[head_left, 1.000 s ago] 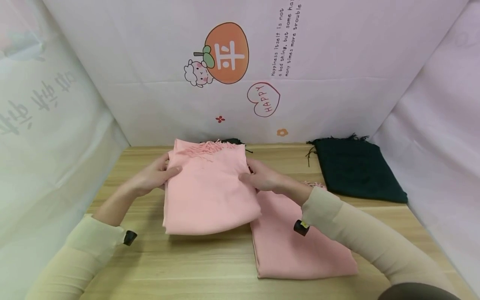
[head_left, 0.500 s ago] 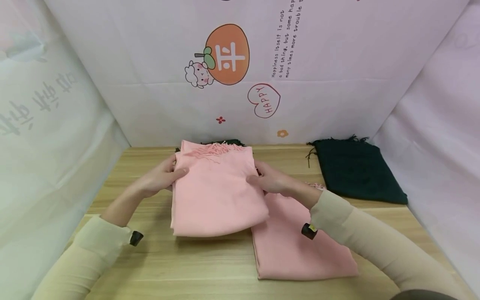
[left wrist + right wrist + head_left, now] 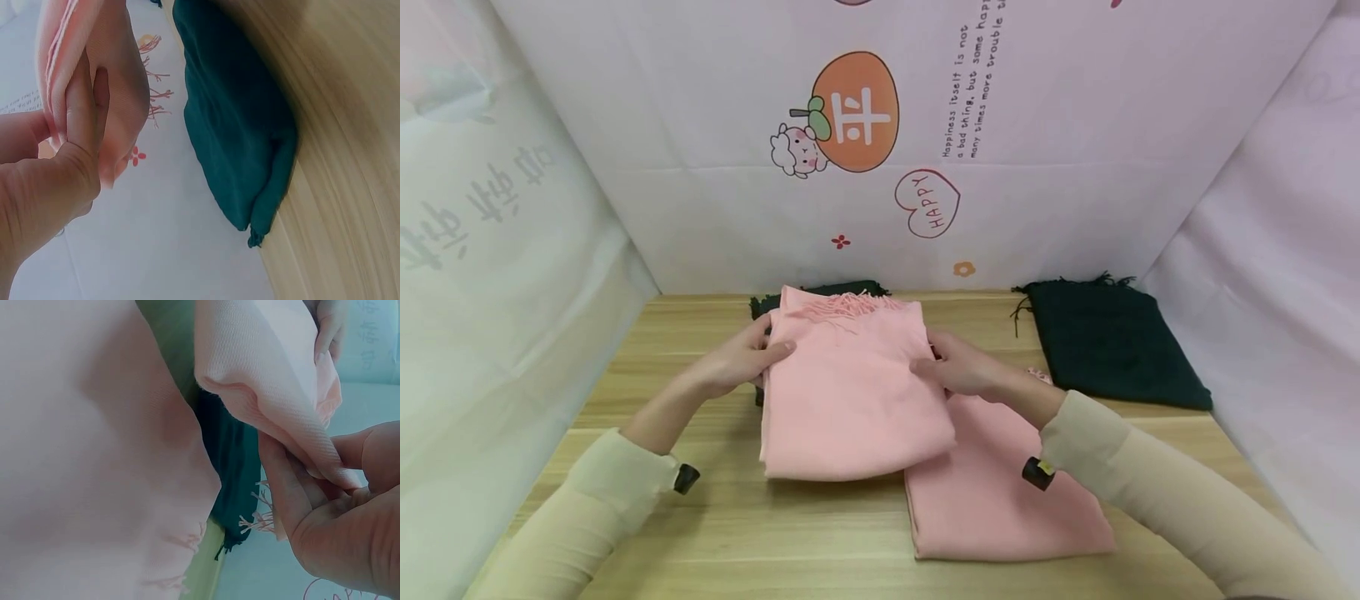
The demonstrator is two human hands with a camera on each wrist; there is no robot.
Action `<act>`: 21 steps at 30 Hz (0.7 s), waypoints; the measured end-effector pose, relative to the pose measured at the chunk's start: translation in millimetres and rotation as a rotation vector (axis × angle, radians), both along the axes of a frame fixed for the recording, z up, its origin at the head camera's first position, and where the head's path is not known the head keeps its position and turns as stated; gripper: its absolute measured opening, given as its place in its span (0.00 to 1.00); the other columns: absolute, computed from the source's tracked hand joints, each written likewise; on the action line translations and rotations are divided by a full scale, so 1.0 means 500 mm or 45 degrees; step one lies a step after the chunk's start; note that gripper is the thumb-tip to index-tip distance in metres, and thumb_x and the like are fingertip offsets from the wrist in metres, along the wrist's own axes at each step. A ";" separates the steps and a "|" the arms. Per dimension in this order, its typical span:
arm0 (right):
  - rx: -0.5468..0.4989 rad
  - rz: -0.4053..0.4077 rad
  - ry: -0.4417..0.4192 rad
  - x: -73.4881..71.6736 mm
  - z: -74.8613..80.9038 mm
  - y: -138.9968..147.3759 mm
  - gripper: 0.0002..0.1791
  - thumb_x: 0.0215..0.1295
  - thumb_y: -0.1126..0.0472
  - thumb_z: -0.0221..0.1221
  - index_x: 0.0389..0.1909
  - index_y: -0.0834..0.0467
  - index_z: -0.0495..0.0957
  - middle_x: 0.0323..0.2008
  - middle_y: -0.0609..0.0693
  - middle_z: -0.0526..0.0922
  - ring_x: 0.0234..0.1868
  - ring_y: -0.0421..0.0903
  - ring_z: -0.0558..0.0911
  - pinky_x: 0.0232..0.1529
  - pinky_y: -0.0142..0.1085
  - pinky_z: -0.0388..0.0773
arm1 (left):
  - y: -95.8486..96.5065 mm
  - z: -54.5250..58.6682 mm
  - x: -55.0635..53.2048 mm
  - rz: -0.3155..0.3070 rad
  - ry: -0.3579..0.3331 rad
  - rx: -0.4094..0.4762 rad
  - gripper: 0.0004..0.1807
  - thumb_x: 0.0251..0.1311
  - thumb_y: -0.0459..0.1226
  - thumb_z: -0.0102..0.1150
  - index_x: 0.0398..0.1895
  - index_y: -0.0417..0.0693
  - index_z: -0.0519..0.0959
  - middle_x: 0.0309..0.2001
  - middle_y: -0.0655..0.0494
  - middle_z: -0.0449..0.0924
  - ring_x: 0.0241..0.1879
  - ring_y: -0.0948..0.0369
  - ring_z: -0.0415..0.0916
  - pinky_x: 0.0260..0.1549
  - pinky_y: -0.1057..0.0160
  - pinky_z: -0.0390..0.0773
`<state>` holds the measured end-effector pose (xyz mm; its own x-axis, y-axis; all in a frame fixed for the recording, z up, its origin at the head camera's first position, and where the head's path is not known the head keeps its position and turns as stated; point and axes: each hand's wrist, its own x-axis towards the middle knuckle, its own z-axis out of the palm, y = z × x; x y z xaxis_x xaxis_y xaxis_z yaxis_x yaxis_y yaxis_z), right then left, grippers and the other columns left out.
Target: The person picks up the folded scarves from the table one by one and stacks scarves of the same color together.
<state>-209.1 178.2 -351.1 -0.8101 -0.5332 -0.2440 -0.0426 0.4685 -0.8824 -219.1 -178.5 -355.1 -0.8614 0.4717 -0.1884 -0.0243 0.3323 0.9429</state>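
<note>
Over the middle of the wooden table [image 3: 700, 533], a person has a folded pink scarf [image 3: 857, 400] up in the air, fringe [image 3: 853, 304] on the far side. Left hand [image 3: 741, 362] pinches the left edge, thumb on top and fingers underneath, and the right hand [image 3: 962, 364] does pretty much the same on the right edge, so neither one is free. What's new: compared with a second ago the whole bundle sits further right and a touch nearer, hands and all, with the grip looking the same. Because of that, more of the dark green scarf [image 3: 240, 119] lying at the far side peeks out behind it, on the left. In the head view the near right corner now covers more of the second pink scarf [image 3: 1000, 500], which lies folded on the near right of the table, but the right wrist view shows a gap between the two. The other dark green scarf [image 3: 1112, 342], far right, hasn't budged. To me that reads as mid-carry: the shape's holding up, folds intact, just not set down yet. Can't really tell how high it is.
</note>
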 end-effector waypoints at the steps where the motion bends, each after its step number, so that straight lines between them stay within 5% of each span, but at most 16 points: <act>1: 0.001 -0.003 0.004 0.002 0.000 0.002 0.25 0.81 0.61 0.50 0.73 0.64 0.60 0.54 0.62 0.78 0.41 0.49 0.84 0.36 0.45 0.85 | 0.003 0.000 0.000 -0.005 -0.001 0.006 0.34 0.81 0.38 0.46 0.79 0.41 0.43 0.39 0.38 0.83 0.33 0.51 0.87 0.32 0.52 0.87; 21: 0.032 -0.037 -0.028 0.017 0.007 0.065 0.27 0.80 0.58 0.53 0.73 0.64 0.60 0.58 0.63 0.78 0.46 0.51 0.84 0.41 0.47 0.86 | 0.047 -0.004 -0.001 -0.093 -0.006 0.041 0.35 0.80 0.38 0.47 0.80 0.43 0.43 0.43 0.38 0.85 0.38 0.49 0.87 0.38 0.49 0.87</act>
<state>-200.7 210.5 -347.6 -0.8195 -0.5031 -0.2745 -0.0097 0.4910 -0.8711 -219.7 -154.9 -357.0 -0.8236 0.5392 -0.1758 -0.0053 0.3026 0.9531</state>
